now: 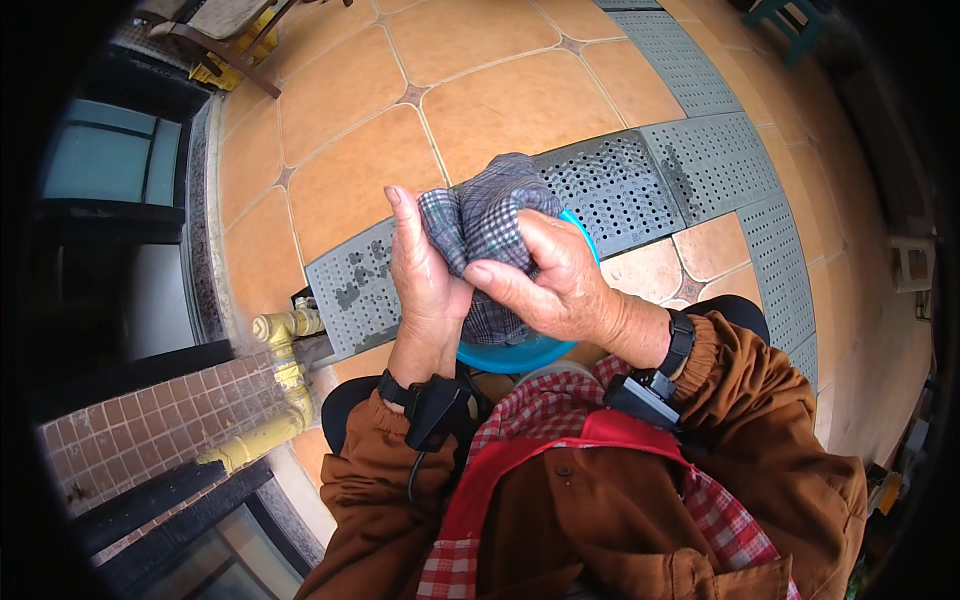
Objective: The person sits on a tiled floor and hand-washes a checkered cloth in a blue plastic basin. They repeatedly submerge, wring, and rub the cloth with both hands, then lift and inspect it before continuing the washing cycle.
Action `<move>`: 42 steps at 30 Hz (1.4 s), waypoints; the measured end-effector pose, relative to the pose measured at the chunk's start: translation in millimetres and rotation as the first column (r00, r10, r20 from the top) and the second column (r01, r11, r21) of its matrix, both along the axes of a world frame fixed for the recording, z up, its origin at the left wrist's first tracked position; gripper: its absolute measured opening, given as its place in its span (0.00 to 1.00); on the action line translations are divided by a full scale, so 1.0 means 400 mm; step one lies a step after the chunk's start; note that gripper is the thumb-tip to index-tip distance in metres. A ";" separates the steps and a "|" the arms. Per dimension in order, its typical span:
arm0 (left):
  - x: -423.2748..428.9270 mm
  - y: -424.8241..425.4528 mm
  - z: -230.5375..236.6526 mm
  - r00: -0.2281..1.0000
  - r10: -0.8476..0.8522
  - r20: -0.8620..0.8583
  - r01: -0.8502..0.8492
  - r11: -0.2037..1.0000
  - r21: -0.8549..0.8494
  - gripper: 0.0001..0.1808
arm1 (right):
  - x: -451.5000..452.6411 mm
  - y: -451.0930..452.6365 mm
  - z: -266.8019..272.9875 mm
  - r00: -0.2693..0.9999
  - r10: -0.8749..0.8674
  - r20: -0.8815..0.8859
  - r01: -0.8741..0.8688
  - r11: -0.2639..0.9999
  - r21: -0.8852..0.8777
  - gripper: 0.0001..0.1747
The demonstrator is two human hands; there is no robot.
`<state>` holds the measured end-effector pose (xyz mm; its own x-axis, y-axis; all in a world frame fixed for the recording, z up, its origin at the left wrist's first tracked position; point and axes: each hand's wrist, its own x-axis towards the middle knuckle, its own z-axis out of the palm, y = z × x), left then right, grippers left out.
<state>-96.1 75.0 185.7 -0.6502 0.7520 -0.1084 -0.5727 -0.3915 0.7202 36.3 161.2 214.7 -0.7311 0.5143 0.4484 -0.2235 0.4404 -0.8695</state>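
Note:
A bunched checked cloth, grey and white with dark lines, is squeezed between my two hands. The palm of my left hand presses its left side, thumb pointing up and away from the cloth. My right hand wraps the right side, with its thumb laid across the front and its fingers partly hidden. Below the hands is a bright blue plastic basin, mostly covered by them and the cloth. Part of the cloth hangs down over the basin; whether it touches water there is hidden.
Perforated grey drain covers cross the orange tiled floor, with wet patches on them. A yellow pipe runs along the low tiled wall at left. A wooden-framed chair stands far left, a green stool far right.

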 end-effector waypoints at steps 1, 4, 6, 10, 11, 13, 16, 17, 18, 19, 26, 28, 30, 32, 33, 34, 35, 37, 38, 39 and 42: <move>-0.002 -0.004 0.005 0.999 -0.034 0.036 0.037 0.994 -0.099 0.31 | -0.007 -0.022 0.006 0.998 0.063 -0.018 -0.060 0.991 0.120 0.19; 0.088 0.023 -0.020 0.989 0.023 0.144 -0.011 0.996 -0.088 0.27 | -0.048 -0.026 -0.019 0.998 -0.062 -0.002 0.058 0.925 0.376 0.21; 0.144 0.044 -0.038 0.960 0.063 0.274 -0.013 0.983 -0.181 0.25 | -0.082 0.033 -0.063 0.944 -0.258 0.206 0.227 0.961 0.159 0.23; 0.121 0.061 -0.054 0.954 0.186 0.236 -0.062 0.890 -0.451 0.22 | -0.102 0.077 -0.130 0.876 -0.373 0.305 0.364 0.927 0.086 0.24; 0.104 0.054 -0.057 0.953 0.206 0.222 -0.126 0.936 -0.328 0.22 | -0.097 0.064 -0.137 0.877 -0.344 0.334 0.347 0.936 0.052 0.24; 0.056 0.044 -0.065 0.955 0.247 0.166 -0.206 0.950 -0.233 0.23 | -0.079 -0.002 -0.136 0.970 -0.177 0.165 0.179 0.984 0.002 0.23; 0.067 0.026 -0.085 0.995 0.065 -0.080 -0.085 0.960 -0.268 0.27 | -0.060 -0.045 -0.131 0.977 -0.078 0.198 0.044 0.984 0.172 0.23; 0.092 0.028 -0.094 0.993 0.073 0.095 -0.034 0.933 -0.357 0.24 | -0.063 -0.035 -0.132 0.973 -0.107 0.202 0.065 0.977 0.204 0.23; 0.128 0.030 -0.100 0.957 0.103 0.271 -0.002 0.938 -0.348 0.23 | -0.064 -0.025 -0.137 0.971 -0.101 0.216 0.049 0.971 0.235 0.23; 0.157 0.036 -0.105 0.929 0.102 0.357 0.010 0.954 -0.300 0.23 | -0.074 0.009 -0.145 0.954 -0.181 0.240 0.149 0.978 0.147 0.23; 0.063 0.051 -0.074 0.942 0.186 0.280 -0.106 0.954 -0.280 0.25 | -0.075 0.151 -0.214 0.863 -0.173 0.475 0.228 0.972 -0.062 0.28; 0.003 0.044 -0.071 0.958 0.156 0.239 -0.111 0.975 -0.193 0.24 | -0.055 0.155 -0.221 0.826 -0.052 0.561 0.178 0.969 -0.172 0.23; -0.026 0.034 -0.076 0.957 0.081 0.279 -0.031 0.983 -0.180 0.23 | -0.038 0.160 -0.224 0.875 0.247 0.415 0.029 0.831 -0.555 0.19; -0.040 0.023 -0.084 0.974 0.021 0.224 0.014 0.988 -0.151 0.19 | -0.026 0.171 -0.222 0.879 0.427 0.213 -0.128 0.640 -0.757 0.18; -0.043 0.016 -0.089 0.986 0.013 0.168 0.013 0.987 -0.157 0.17 | -0.023 0.176 -0.221 0.878 0.420 0.228 -0.116 0.650 -0.751 0.17; -0.046 0.010 -0.094 0.992 0.024 0.122 0.001 0.979 -0.202 0.16 | -0.020 0.184 -0.218 0.878 0.413 0.243 -0.104 0.659 -0.745 0.17; -0.051 0.003 -0.100 0.997 -0.027 0.069 0.039 0.982 -0.185 0.16 | -0.018 0.190 -0.215 0.858 0.442 0.262 -0.109 0.656 -0.747 0.17; -0.064 -0.012 -0.111 0.995 -0.087 -0.039 0.080 0.983 -0.164 0.19 | -0.012 0.199 -0.208 0.887 0.258 0.383 0.000 0.829 -0.559 0.14; -0.072 -0.019 -0.117 0.992 -0.076 -0.098 0.050 0.969 -0.241 0.16 | -0.009 0.198 -0.204 0.893 0.191 0.408 0.014 0.894 -0.449 0.14; -0.081 -0.025 -0.124 0.928 -0.095 -0.359 -0.066 0.909 -0.412 0.14 | -0.005 0.201 -0.199 0.914 0.062 0.401 0.069 0.950 -0.304 0.14; -0.099 -0.031 -0.148 0.624 -0.111 -0.774 -0.327 0.862 -0.387 0.12 | 0.003 0.201 -0.182 0.924 -0.066 0.376 0.049 0.997 0.056 0.15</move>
